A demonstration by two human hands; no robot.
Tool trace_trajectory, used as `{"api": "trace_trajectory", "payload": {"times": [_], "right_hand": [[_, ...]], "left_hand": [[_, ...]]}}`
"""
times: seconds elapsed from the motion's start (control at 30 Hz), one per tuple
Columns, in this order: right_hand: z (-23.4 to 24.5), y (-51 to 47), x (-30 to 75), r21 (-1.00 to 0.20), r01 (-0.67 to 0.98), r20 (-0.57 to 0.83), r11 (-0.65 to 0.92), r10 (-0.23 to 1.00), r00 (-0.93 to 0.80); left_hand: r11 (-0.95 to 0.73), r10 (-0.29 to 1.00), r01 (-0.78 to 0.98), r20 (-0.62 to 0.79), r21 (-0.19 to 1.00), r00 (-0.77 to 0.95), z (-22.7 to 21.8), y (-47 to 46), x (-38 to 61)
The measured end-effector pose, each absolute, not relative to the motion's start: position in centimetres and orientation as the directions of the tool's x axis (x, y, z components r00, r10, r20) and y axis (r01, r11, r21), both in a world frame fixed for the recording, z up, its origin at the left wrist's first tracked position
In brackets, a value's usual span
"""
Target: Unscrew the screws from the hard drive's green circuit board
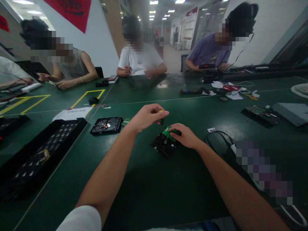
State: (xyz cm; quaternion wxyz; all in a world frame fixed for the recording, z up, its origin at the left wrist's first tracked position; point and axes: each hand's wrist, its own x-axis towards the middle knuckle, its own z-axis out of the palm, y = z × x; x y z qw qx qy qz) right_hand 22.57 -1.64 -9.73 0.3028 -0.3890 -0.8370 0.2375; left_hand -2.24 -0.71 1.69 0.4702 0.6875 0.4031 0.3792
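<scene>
On the green table in front of me lies a black hard drive [163, 144], turned at an angle, with a green circuit board [167, 132] on its far end. My left hand [150, 115] is closed around a small screwdriver [162, 121] with a yellow-topped handle. It stands upright with its tip down at the board's far edge; the exact contact is too small to make out. My right hand [184, 134] rests on the drive's right side, fingers stretched over the board. Left of my left hand sits another hard drive [107, 125] beside a loose green board [125, 122].
A black tray [79, 125] stands at the left. At the right are a cable [215, 131], another drive [261, 115] and a grey box [292, 113]. A dark-handled tool [191, 91] and scraps lie farther back. Several people sit across the table, including one in purple [208, 51].
</scene>
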Motion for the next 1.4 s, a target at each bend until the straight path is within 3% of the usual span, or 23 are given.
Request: {"api": "trace_trajectory", "payload": {"times": [0.4, 0.67, 0.77, 1.0, 1.23, 1.4], "right_hand": [[-9.8, -1.5, 22.7, -0.637, 0.485, 0.336, 0.599, 0.782, -0.524], [-9.9, -1.5, 22.7, -0.645, 0.505, 0.309, 0.573, 0.800, -0.514], [-9.9, -1.5, 22.7, -0.651, 0.502, 0.305, 0.569, 0.802, -0.513], [-9.7, -1.7, 22.6, -0.641, 0.487, 0.334, 0.594, 0.786, -0.520], [-9.6, -1.7, 22.5, -0.632, 0.501, 0.328, 0.591, 0.790, -0.518], [-9.6, -1.6, 22.6, -0.640, 0.498, 0.322, 0.584, 0.793, -0.517]], "left_hand": [[-0.110, 0.847, 0.019, 0.084, 0.994, 0.525, 1.9, -0.9, -2.3], [-0.241, 0.941, 0.237, 0.168, 0.941, 0.293, 1.2, -0.5, -2.1], [-0.260, 0.943, 0.276, 0.181, 0.925, 0.280, 1.1, -0.6, -1.9], [-0.260, 0.879, 0.144, 0.173, 0.955, 0.445, 1.5, -0.9, -1.5], [-0.067, 0.852, -0.025, 0.070, 0.997, 0.519, 1.7, -0.8, -2.3], [-0.180, 0.896, 0.164, 0.093, 0.970, 0.434, 1.8, -0.6, -2.5]]}}
